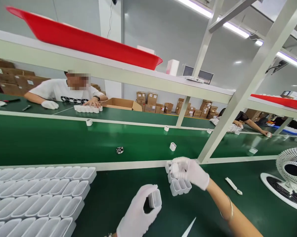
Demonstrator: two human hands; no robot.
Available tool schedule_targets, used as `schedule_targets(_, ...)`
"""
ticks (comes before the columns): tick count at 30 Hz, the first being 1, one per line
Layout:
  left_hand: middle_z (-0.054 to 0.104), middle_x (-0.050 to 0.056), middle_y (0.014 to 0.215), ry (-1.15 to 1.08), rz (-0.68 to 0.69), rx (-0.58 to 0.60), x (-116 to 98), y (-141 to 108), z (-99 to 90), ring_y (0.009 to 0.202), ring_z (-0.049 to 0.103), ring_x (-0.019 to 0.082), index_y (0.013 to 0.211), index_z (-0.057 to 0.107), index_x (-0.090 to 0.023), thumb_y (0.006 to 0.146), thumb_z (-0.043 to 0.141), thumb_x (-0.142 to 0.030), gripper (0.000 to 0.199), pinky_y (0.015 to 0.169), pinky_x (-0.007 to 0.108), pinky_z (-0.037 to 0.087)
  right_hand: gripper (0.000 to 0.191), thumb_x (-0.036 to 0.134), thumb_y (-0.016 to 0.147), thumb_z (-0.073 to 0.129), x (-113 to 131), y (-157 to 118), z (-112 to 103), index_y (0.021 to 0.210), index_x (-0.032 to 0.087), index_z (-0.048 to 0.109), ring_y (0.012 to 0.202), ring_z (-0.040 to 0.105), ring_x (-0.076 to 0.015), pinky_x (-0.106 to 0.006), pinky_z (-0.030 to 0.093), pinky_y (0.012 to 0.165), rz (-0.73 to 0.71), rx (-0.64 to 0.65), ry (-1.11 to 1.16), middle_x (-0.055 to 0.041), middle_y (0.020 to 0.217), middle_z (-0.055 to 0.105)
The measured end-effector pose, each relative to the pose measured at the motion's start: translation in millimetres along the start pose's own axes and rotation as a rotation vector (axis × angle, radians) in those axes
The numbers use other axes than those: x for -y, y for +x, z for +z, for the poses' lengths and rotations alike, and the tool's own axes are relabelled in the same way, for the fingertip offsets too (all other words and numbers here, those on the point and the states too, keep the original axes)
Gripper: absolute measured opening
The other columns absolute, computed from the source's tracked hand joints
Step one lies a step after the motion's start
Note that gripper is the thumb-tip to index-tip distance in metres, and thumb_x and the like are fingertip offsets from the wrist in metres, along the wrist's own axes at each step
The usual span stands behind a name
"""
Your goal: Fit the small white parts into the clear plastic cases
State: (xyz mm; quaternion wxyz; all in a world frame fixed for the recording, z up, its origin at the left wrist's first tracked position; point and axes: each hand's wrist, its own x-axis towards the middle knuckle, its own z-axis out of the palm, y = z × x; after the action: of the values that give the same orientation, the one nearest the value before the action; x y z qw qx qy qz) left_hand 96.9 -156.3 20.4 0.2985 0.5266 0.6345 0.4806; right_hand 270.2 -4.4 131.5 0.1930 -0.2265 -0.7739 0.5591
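Observation:
In the head view, my left hand (139,212) wears a white glove and grips a small white plastic case (155,199) between thumb and fingers. Its open, hollow end faces up toward me. My right hand (189,171), also gloved, is over a small cluster of white plastic cases (179,187) on the green bench. Its fingers are curled and pressed together at the cluster's far side; whatever they pinch, if anything, is hidden. Rows of similar white cases (43,187) fill the bench at left.
A green conveyor belt (143,138) crosses ahead, carrying a white case (173,146) and a small black-and-white piece (120,150). At right are a white fan (293,174) and a white-handled tool (233,186). A pointed white blade (189,227) lies in front. A co-worker (61,92) sits across.

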Motion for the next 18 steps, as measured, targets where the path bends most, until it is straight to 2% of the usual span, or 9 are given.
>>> schedule_targets(2,0.068,0.010,0.127,-0.004,0.034,-0.039,2,-1,1.4,0.119,0.066,0.029,0.122,0.063,-0.026,0.078,0.067,-0.031,0.044,0.101,0.046,0.056,0.041,0.041,0.075,0.082,-10,-15,14,0.105,0.017,0.067,0.080,0.067,-0.0177,-0.040,0.055,0.087,-0.014,0.036,-0.028,-0.0013,0.083,0.068)
schedule_targets(3,0.069,0.009,0.126,-0.002,0.073,-0.062,2,-2,1.9,0.117,0.067,0.028,0.120,0.063,-0.026,0.079,0.066,-0.030,0.042,0.101,0.045,0.056,0.042,0.037,0.072,0.083,-13,-21,21,0.106,0.018,0.068,0.082,0.067,-0.0187,-0.041,0.054,0.089,-0.008,0.036,-0.084,-0.0014,0.084,0.069)
schedule_targets(7,0.071,0.006,0.120,0.030,0.227,-0.116,1,-5,2.5,0.111,0.069,0.025,0.119,0.063,-0.030,0.081,0.066,-0.027,0.038,0.097,0.042,0.058,0.047,0.023,0.068,0.082,-6,-34,42,0.113,0.023,0.071,0.092,0.066,-0.0239,-0.041,0.052,0.091,0.073,0.004,-0.375,-0.0054,0.103,0.072)
schedule_targets(10,0.072,0.005,0.118,0.063,0.273,-0.152,1,-5,2.1,0.109,0.070,0.023,0.120,0.062,-0.032,0.082,0.066,-0.025,0.039,0.094,0.040,0.060,0.038,0.020,0.070,0.079,6,-34,46,0.108,0.023,0.073,0.088,0.065,-0.0225,-0.035,0.052,0.084,0.105,0.023,-0.498,-0.0046,0.099,0.072)
schedule_targets(14,0.072,0.005,0.116,0.081,0.295,-0.185,-2,-5,1.1,0.107,0.071,0.024,0.119,0.063,-0.031,0.080,0.068,-0.022,0.040,0.093,0.039,0.061,0.021,0.019,0.072,0.077,7,-32,43,0.092,0.023,0.075,0.080,0.061,-0.0193,-0.030,0.050,0.075,0.059,0.031,-0.583,-0.0025,0.086,0.070)
schedule_targets(18,0.072,0.005,0.115,0.079,0.280,-0.179,-6,-6,0.3,0.105,0.071,0.024,0.116,0.064,-0.030,0.080,0.067,-0.021,0.038,0.093,0.039,0.061,0.020,0.020,0.072,0.078,4,-32,43,0.091,0.023,0.075,0.077,0.059,-0.0192,-0.030,0.050,0.074,0.061,0.049,-0.562,-0.0023,0.084,0.069)
